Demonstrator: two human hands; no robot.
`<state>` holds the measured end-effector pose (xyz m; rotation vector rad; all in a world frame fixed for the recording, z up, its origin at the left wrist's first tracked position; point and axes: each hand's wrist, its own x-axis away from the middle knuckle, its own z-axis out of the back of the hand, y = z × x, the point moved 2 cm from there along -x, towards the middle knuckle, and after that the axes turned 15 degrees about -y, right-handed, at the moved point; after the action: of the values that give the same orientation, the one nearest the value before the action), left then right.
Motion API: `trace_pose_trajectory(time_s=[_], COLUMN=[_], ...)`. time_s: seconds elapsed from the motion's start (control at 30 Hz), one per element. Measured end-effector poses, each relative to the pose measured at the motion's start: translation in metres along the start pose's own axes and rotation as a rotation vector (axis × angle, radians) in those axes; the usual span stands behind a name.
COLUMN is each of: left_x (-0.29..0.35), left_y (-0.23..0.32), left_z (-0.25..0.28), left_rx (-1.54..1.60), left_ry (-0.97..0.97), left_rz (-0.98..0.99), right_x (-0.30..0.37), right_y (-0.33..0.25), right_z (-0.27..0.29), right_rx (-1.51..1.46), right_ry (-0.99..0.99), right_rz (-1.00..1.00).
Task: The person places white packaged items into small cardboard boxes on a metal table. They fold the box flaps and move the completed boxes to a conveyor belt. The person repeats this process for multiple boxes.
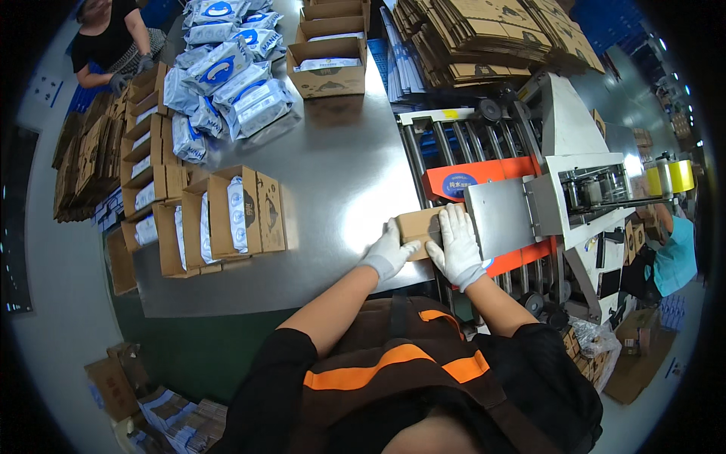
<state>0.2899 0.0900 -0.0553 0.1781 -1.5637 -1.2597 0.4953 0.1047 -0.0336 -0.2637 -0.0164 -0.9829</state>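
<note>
A small closed brown cardboard box [420, 225] sits where the steel table meets the roller conveyor. My left hand [388, 252], in a white glove, grips its left end with the thumb along the near side. Over the right end lies my gloved right hand [458, 246], its fingers long across the box and its thumb on the near side. Just right of that hand is a flat metal plate [501, 218] of the taping machine [578, 189]. Orange guide panels [495, 172] stand behind and in front of the plate.
Open cartons holding white packs [265, 219] stand on the table's [333, 166] left. Blue-and-white wipe packs [227, 72] are heaped farther back, near another open carton [327, 72]. Flattened cartons [484, 34] pile up behind the conveyor. Co-workers are at far left [106, 45] and right [673, 253].
</note>
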Motion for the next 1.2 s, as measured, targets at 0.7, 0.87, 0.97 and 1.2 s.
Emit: trace_pose_trajectory(time_s=[0.7,0.87,0.97,1.2], left_x=[0.145,0.129,0.096,0.077], left_y=[-0.048,-0.045,-0.112,-0.07], left_z=[0.113,0.153,0.155,0.086], left_rx=[-0.409,-0.396,-0.114,-0.105], left_ry=[0.654,0.643,0.781,0.16], left_rz=[-0.222,0.064,0.157,0.103], right_x=[-0.11,-0.152,-0.148,-0.033], right_y=[-0.127,-0.146,-0.176,-0.116], right_z=[0.004,0.044,0.064,-0.018], right_rx=[-0.512,-0.279,-0.092,-0.032], right_ry=[-0.25,0.005,0.17,-0.184], right_rz=[0.666,0.466,0.395,0.138])
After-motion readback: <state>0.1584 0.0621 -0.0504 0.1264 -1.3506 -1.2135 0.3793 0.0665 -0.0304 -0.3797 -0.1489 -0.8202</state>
